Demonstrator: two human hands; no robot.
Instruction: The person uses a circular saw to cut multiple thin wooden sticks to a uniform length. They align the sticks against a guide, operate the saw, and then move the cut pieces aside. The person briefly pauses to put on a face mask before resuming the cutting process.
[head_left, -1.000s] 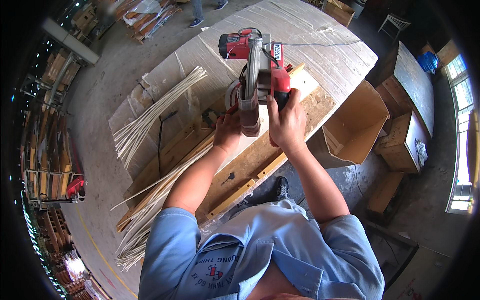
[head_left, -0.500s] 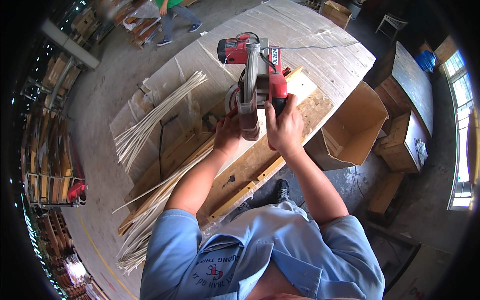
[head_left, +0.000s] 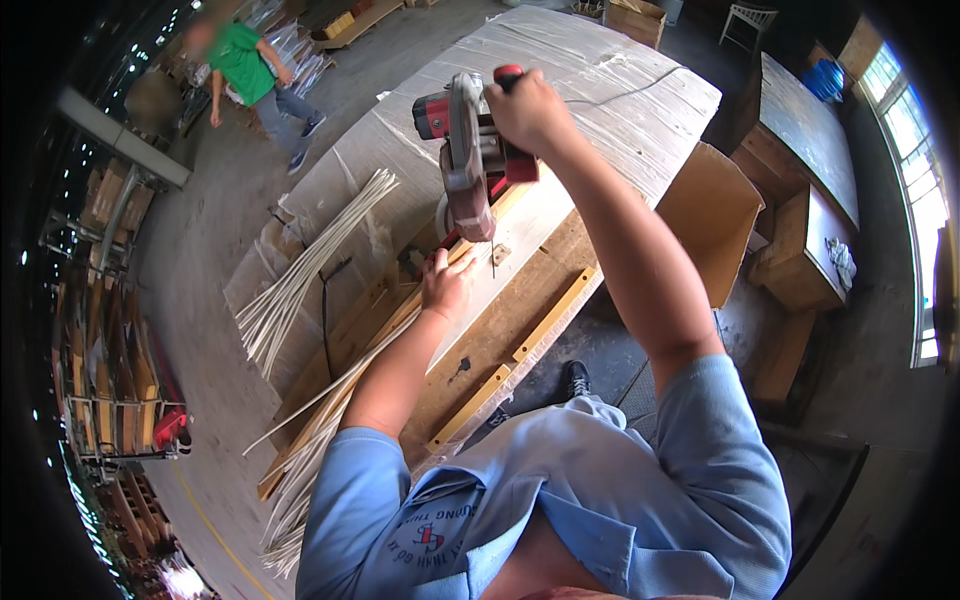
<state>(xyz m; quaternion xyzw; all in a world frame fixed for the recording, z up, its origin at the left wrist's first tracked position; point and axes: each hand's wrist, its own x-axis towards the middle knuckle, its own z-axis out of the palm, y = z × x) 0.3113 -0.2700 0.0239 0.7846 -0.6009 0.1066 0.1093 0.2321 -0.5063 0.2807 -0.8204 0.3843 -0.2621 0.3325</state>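
Observation:
A red and grey mitre saw (head_left: 463, 150) stands on the wooden bench board in front of me. My right hand (head_left: 528, 112) is closed around its handle, at the right of the saw head, with the arm stretched forward. Just on the near side of the saw, my left hand (head_left: 447, 285) lies at the wooden guide bar, fingers bent over the ends of thin pale strips (head_left: 340, 385). Those strips run from it down to the lower left. How many it grips is hidden. A small wooden block (head_left: 502, 255) rests on the white board to the right of this hand.
Another bundle of pale strips (head_left: 318, 275) lies on the plastic-covered table to the left. Two yellowish wooden bars (head_left: 553, 315) edge the bench's near side. A cardboard box (head_left: 708, 220) stands at the right. A person in green (head_left: 245, 65) is at the far left.
My right hand has shifted away from me with the saw handle, and the saw head has swung with it. My left hand stays near the guide. The person in green shows more fully.

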